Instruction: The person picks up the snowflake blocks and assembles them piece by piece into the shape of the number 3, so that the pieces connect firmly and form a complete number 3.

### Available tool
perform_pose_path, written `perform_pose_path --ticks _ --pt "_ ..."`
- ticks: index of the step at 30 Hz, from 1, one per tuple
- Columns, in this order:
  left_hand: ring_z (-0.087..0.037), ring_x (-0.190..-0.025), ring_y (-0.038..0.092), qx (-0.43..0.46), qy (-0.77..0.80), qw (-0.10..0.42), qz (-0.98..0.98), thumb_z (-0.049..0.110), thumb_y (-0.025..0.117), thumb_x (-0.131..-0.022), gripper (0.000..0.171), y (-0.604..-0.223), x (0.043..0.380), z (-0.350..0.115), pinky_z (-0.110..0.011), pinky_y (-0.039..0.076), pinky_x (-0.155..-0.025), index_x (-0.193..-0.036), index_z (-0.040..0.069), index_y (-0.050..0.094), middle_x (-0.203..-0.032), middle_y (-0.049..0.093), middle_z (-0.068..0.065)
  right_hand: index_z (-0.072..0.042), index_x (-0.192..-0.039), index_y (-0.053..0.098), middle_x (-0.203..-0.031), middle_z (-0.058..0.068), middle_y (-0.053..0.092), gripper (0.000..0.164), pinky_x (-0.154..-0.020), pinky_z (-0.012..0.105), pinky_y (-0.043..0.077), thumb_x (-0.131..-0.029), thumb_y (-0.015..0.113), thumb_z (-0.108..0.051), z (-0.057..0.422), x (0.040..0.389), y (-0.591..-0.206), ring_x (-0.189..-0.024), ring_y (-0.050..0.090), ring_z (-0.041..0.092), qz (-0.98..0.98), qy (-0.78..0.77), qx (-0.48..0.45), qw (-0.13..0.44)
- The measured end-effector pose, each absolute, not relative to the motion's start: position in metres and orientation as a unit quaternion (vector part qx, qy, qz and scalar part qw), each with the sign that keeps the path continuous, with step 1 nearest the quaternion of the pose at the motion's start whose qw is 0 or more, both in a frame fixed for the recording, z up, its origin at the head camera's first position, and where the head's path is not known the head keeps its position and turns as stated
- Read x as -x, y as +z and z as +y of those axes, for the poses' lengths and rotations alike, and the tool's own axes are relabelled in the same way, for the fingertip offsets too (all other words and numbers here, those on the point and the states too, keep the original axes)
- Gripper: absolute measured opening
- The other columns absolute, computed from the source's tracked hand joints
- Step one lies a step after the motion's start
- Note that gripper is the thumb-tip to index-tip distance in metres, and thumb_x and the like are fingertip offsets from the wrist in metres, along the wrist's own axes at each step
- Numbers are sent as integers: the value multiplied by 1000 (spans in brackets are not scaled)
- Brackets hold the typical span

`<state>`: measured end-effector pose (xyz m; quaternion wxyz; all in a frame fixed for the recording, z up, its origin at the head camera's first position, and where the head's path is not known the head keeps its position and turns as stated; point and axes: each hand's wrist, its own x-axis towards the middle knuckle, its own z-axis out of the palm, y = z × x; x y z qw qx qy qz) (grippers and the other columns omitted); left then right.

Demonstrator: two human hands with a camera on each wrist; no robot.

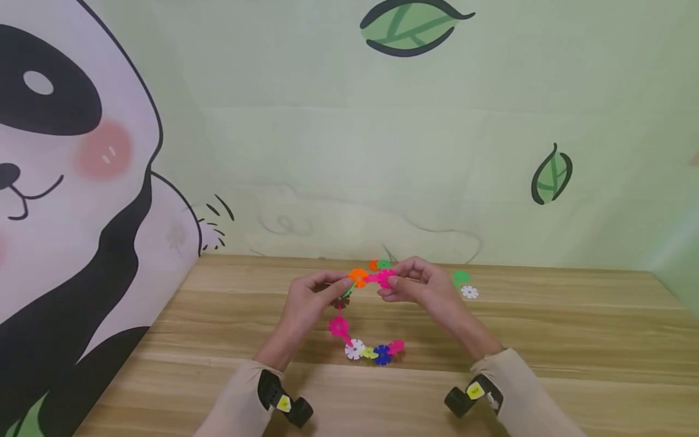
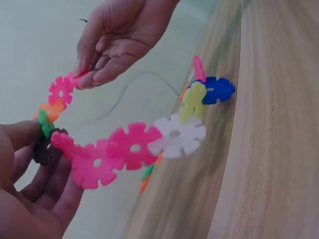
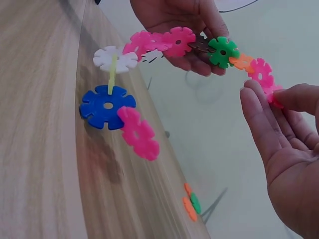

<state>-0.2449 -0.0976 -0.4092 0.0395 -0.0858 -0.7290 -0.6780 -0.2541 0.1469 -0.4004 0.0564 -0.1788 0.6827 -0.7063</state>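
Note:
A curved chain of slotted plastic flower-shaped discs hangs between the two hands above the wooden table. My left hand (image 1: 308, 297) pinches it around the green disc (image 3: 223, 52) and the dark brown disc (image 2: 48, 147), beside the orange disc (image 1: 358, 278). At the chain's upper end, my right hand (image 1: 428, 290) pinches a pink disc (image 3: 273, 95) between thumb and fingers. From the left hand the chain runs down through pink discs (image 2: 134, 147), a white disc (image 2: 179, 135), a yellow disc (image 2: 193, 101) and a blue disc (image 3: 108, 107) to another pink disc (image 3: 138, 133).
Loose orange (image 3: 190, 209) and green (image 3: 196, 203) discs lie near the table's back edge, behind the hands. Farther right are a green disc (image 1: 461, 277) and a white disc (image 1: 469, 292). A wall printed with a panda and leaves (image 1: 409, 27) stands behind the wooden table (image 1: 573, 340).

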Motion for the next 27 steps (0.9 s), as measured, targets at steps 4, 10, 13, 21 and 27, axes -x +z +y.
perform_pose_path --ticks 4,10,13,21,27 --pt "-22 -79 70 84 -680 46 -727 17 79 -99 19 -410 245 -97 -29 61 -76 -109 1 79 -92 77 -11 7 -119 59 -110 24 73 23 -95 51 60 -103 69 -6 147 256 -402 -100 76 39 682 -705 181 64" --pt "-24 -82 73 88 -683 52 -723 15 78 -99 17 -408 242 -96 -30 62 -77 -107 1 78 -95 78 -13 6 -120 61 -114 29 73 26 -96 53 60 -103 71 -11 155 256 -398 -105 74 43 710 -670 201 76" --pt "-24 -84 75 87 -686 48 -721 13 78 -99 15 -409 243 -96 -33 64 -80 -108 1 78 -96 77 -12 4 -124 63 -114 24 74 32 -98 58 58 -103 73 -17 163 256 -393 -108 72 46 733 -644 207 78" --pt "-25 -84 74 93 -692 50 -715 13 76 -100 15 -406 242 -97 -30 64 -77 -107 0 78 -95 76 -12 7 -129 63 -120 25 72 33 -95 44 62 -107 66 -18 199 270 -382 -99 76 24 782 -599 175 8" --pt "-23 -80 72 101 -682 17 -724 12 75 -100 13 -405 242 -99 -38 64 -79 -107 1 78 -95 76 -12 7 -126 67 -114 18 74 32 -96 48 61 -106 68 -18 211 293 -387 -106 73 35 815 -562 145 -2"
